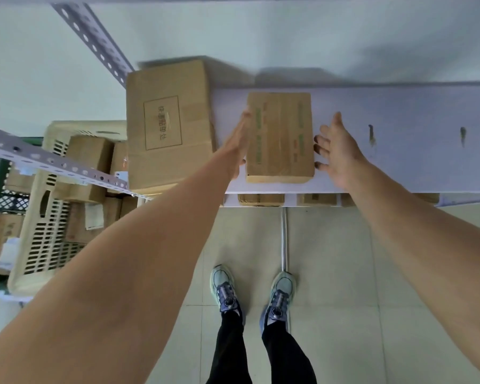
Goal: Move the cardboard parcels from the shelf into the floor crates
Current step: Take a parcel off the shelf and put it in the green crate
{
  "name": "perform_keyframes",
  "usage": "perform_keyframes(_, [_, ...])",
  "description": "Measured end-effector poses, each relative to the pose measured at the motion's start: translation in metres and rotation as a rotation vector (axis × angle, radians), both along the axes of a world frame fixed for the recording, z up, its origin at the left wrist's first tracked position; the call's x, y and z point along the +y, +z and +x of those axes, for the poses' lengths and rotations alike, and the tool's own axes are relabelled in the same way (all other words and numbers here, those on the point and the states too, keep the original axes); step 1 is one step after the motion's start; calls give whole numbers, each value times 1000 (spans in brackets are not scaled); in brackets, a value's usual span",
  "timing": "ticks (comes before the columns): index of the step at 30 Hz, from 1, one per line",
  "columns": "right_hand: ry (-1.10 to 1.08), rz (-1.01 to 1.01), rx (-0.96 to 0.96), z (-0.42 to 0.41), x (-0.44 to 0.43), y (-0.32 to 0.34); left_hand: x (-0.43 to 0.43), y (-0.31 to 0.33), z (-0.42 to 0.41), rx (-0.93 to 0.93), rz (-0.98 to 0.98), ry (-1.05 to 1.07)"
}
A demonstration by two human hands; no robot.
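Looking down through the head view. Reaching over the white shelf point(399, 139) with both arms for the small parcel point(280, 137), lying flat near the shelf's front edge. Laying the left hand point(237, 145) along the parcel's left side, fingers straight and together, apparently pressing on the cardboard. Bringing the right hand point(337, 151) in at the opposite side, fingers loosely spread and holding nothing, fingertips right at the cardboard; unable to tell whether touching. Not yet lifting.

Probably dealing with a light, stiff box, low and flat, taped across the top. Expecting the tape to be slicker than the bare cardboard. Likely gripping best by squeezing the two long sides between flat palms, or by sliding it past the shelf's front edge and hooking fingers underneath. Keeping the pressure even, to avoid denting thin walls.

Also noticing a large carton point(166, 126) at the shelf's left end, just beside the parcel. Seeing a cream crate point(36, 245) beyond the shelf's left end and lower down, holding several parcels point(86, 167). Glimpsing more boxes point(261, 199) beneath the shelf's front edge.
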State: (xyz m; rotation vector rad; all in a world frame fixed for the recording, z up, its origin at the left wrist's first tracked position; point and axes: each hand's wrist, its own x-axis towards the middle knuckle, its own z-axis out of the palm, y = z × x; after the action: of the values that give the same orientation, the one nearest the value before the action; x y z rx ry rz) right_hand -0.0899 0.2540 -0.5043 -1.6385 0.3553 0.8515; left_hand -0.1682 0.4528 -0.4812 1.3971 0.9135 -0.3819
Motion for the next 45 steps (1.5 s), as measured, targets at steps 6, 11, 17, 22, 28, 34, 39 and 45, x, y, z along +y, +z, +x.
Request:
perform_keyframes(6, [0,-9,-67,-10,4,1,-2,-9,-7,-115,-43,79])
perform_keyframes(11, [-66,119,-146,-12,-5,6,-1,-6,-13,-232,-92,99])
perform_keyframes(17, [-138,223,-199,-14,-6,18,0,5,-18,-309,-92,128])
perform_keyframes(22, [-180,293,-175,-22,-7,20,-3,3,-20,-373,-136,215])
perform_keyframes(28, [-232,339,-116,-29,-15,6,-9,-9,-27,-335,-99,203])
perform_keyframes(34, [-197,268,-95,-30,-16,-1,-9,-12,-33,-262,-99,183])
perform_keyframes(39, [-165,239,-85,-21,-12,8,-7,-9,-30,-252,-100,112])
perform_keyframes(45, [-207,284,-133,-23,-18,8,-9,-11,-34,-309,-112,196])
